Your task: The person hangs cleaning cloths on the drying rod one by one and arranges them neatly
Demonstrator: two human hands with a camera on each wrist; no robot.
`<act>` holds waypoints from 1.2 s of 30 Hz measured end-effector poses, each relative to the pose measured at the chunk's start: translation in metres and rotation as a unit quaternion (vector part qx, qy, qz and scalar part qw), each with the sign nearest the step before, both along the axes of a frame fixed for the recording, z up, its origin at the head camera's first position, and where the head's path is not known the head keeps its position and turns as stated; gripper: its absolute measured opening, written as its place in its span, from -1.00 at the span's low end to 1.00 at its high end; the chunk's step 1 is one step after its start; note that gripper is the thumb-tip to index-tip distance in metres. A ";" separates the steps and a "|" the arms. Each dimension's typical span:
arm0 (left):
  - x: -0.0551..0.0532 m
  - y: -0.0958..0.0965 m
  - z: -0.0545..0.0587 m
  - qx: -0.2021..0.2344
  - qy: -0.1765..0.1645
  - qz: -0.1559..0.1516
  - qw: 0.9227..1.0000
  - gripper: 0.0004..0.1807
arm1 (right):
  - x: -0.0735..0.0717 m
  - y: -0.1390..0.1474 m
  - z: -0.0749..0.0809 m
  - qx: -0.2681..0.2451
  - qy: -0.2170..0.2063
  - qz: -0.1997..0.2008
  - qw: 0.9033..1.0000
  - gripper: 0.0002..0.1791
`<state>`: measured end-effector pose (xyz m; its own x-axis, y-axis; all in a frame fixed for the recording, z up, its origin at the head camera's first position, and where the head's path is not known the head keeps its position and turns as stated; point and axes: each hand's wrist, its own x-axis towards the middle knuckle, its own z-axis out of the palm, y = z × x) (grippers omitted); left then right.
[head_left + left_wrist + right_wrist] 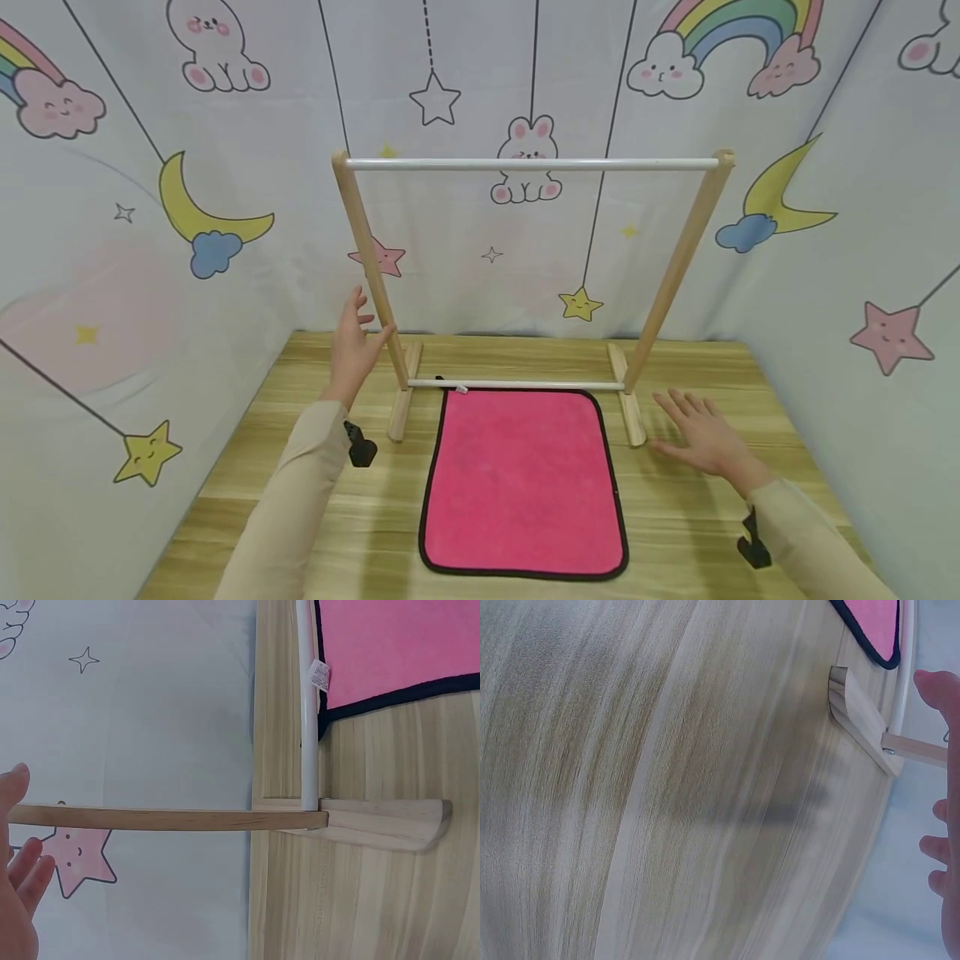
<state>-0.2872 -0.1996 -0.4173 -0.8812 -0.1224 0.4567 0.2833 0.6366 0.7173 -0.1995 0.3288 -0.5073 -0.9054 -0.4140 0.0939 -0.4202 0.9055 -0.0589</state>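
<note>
A small wooden rack with two white rods stands upright at the back of the table. Close at its left post is my left hand, thumb tip right at the wood and fingers loosely extended. In the left wrist view the same hand shows at the edge, beside the post. My right hand hovers with spread fingers to the right of the rack's right foot, holding nothing. A pink cloth with black edging lies flat in front, its back edge by the lower rod.
Wood-grain tabletop surrounds the cloth. White curtains printed with cartoons close off the back and both sides. A small white tag sticks out at the cloth's back-left corner. Each sleeve carries a black wrist mount.
</note>
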 end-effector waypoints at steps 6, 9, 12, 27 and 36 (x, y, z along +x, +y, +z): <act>-0.007 0.005 0.005 0.002 0.003 0.012 1.000 -0.16 | 0.000 -0.002 0.002 -0.002 0.001 0.008 1.000 -0.15; -0.008 0.007 0.007 0.015 0.004 0.015 1.000 -0.17 | -0.001 -0.005 0.002 -0.006 0.001 0.015 1.000 -0.15; -0.009 0.008 0.008 0.029 0.003 0.017 0.999 -0.21 | -0.001 -0.007 0.002 -0.011 0.002 0.021 1.000 -0.15; -0.015 0.013 0.008 -0.007 0.024 0.026 0.999 -0.47 | -0.008 -0.017 0.000 -0.024 0.017 0.046 0.999 -0.15; -0.015 0.014 0.010 0.001 0.021 0.028 0.999 -0.48 | -0.014 -0.037 -0.004 -0.079 -0.006 0.059 0.995 -0.18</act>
<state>-0.3024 -0.1861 -0.4077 -0.8526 -0.1725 0.4932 0.2770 0.6510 0.7067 -0.2134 0.2923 -0.5110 -0.8531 -0.4982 0.1550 -0.5210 0.8293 -0.2018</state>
